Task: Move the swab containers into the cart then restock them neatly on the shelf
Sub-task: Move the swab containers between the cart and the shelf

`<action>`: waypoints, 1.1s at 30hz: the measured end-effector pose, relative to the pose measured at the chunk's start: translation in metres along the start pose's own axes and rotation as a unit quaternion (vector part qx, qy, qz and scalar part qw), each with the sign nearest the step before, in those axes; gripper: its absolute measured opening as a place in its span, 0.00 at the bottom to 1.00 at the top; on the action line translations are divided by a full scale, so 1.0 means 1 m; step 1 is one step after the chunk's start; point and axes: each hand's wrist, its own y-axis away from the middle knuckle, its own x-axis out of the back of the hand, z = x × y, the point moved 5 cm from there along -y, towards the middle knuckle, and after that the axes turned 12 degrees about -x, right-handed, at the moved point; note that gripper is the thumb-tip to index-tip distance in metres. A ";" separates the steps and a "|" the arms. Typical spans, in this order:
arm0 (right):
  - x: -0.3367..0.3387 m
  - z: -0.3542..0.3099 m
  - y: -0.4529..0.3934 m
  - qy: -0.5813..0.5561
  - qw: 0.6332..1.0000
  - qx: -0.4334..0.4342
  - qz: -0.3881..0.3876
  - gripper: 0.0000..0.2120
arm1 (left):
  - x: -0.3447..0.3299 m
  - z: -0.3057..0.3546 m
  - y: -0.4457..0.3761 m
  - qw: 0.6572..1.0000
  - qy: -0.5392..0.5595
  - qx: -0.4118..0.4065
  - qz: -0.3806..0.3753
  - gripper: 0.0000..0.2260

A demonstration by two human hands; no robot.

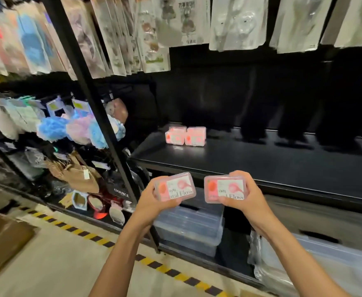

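Evidently, one pink container (175, 186) was grasped flat by the left hand (154, 200) and another (224, 189) by the right hand (243, 196), labels up, probably for neat placement beside two containers (185, 135) on the shelf (261, 163) at twelve o'clock.

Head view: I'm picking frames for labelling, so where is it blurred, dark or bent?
Head view: hanging packets at upper left smear with motion blur; the black shelf recess is dark, though its two pink boxes glow bright; the wide lens bends the upright post; the boxes in the left hand and right hand read fairly sharp.
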 end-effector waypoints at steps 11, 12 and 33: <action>-0.030 -0.018 -0.154 0.021 1.000 -0.010 0.015 0.32 | 0.050 -0.039 -0.145 1.000 -0.009 0.011 0.026 0.27; -0.032 -0.016 -0.164 0.021 1.000 -0.015 0.019 0.32 | 0.053 -0.045 -0.158 1.000 -0.007 0.013 0.024 0.27; -0.077 0.026 -0.265 -0.008 0.977 -0.090 0.195 0.31 | 0.077 -0.165 -0.337 0.974 -0.121 -0.046 -0.187 0.19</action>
